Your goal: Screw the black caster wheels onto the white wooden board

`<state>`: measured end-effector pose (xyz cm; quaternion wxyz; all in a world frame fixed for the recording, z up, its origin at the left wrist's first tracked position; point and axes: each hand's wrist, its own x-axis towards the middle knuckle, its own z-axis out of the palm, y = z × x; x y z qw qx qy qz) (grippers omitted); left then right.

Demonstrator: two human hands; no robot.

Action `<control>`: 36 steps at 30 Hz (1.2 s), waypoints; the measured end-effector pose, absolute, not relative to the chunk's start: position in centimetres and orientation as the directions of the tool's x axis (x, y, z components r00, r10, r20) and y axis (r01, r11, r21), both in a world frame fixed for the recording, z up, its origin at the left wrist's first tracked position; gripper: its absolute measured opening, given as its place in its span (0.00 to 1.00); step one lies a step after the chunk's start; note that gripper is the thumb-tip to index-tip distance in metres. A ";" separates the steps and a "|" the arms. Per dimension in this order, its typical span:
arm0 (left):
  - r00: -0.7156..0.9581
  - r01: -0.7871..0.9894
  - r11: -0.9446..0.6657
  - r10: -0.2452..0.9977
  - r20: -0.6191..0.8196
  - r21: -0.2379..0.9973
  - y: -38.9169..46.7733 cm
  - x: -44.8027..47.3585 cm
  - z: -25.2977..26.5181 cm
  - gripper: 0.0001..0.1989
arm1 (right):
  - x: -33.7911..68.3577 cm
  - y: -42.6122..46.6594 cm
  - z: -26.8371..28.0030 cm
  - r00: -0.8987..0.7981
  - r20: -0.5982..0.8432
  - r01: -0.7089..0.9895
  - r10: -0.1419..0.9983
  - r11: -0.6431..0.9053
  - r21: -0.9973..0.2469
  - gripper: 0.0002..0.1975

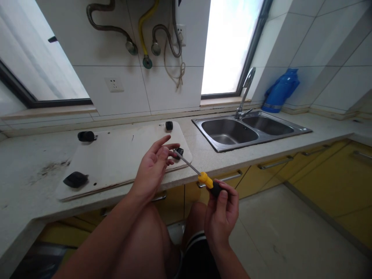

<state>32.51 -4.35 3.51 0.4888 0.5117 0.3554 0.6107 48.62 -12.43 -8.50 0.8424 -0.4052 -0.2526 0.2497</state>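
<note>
A screwdriver (pixel 206 180) with a yellow and black handle is gripped at its handle by my right hand (pixel 222 211). Its metal shaft points up and left, the tip beside the fingers of my left hand (pixel 155 164). There my thumb and fingers are drawn together at the tip; whatever they pinch is too small to make out. Behind the tip, a black foot-like piece (pixel 179 152) sits at the near right corner of a white board (pixel 116 155). Similar black pieces occupy the other corners: far right (pixel 169 126), far left (pixel 86 136) and near left (pixel 76 180).
The board lies on a pale countertop (pixel 203 159) above yellow cabinets (pixel 270 174). To the right are a double steel sink (pixel 221 145), a faucet (pixel 245 91) and a blue thermos-like jug (pixel 279 93). Hoses (pixel 107 28) hang on the tiled wall. My knees are below the counter edge.
</note>
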 end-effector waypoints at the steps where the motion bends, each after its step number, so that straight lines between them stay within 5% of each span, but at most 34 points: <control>1: -0.019 -0.124 -0.323 0.946 0.324 0.938 -3.4 32.7 2.8 0.28 | 49.3 -11.8 -8.2 0.771 0.224 -0.198 0.596 0.559 -0.805 0.14; 6: 0.079 0.494 -0.537 0.811 0.580 0.684 0.4 32.8 -1.4 0.25 | 53.9 -7.8 -5.0 0.875 0.327 -0.014 0.357 0.693 -0.720 0.16; 11: 0.094 0.549 -0.523 0.814 0.573 0.652 1.1 32.1 -3.7 0.23 | 57.7 -4.2 -0.9 0.723 0.681 0.364 0.117 0.773 -0.519 0.13; 16: 0.113 0.556 -0.528 0.813 0.571 0.642 1.0 31.6 -4.0 0.20 | 57.8 -1.3 2.1 0.445 0.878 0.532 0.174 0.738 -0.416 0.10; 22: 0.112 0.540 -0.515 0.828 0.549 0.666 1.2 31.3 -4.0 0.21 | 55.8 1.5 4.0 0.172 0.940 0.610 0.293 0.718 -0.335 0.16; 36: 0.122 0.478 -0.499 0.853 0.507 0.723 1.4 31.2 -3.4 0.22 | 54.3 2.2 5.8 0.059 0.943 0.634 0.327 0.717 -0.289 0.20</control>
